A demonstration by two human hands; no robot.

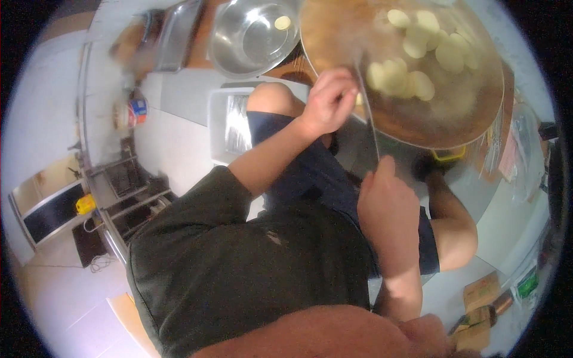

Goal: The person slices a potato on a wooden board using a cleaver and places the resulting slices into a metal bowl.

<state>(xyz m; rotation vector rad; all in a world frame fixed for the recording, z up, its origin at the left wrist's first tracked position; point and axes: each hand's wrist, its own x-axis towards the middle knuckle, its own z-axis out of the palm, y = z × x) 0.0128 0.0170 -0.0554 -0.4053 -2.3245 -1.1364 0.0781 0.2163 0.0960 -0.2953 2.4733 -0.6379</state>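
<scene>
My left hand [329,103] is curled at the near left edge of a large round brown board or tray [416,121], beside a long thin utensil [368,109]. A small pale piece [359,98] shows by its fingertips; whether they grip it is unclear. My right hand [388,206], nearer my body, is closed round the utensil's lower end. The utensil slants up past my left fingers; it is blurred, and I cannot tell whether it is a skewer or a blade seen edge-on. Pale round slices [398,78] lie in overlapping groups on the board, under a whitish haze.
A metal bowl [228,40] holding one pale slice [282,23] stands left of the board, with a metal tray [179,36] beyond. A white bin [217,129] of thin shiny sticks sits by my left knee. Thin sticks [492,145] and a plastic bag [523,156] lie at right.
</scene>
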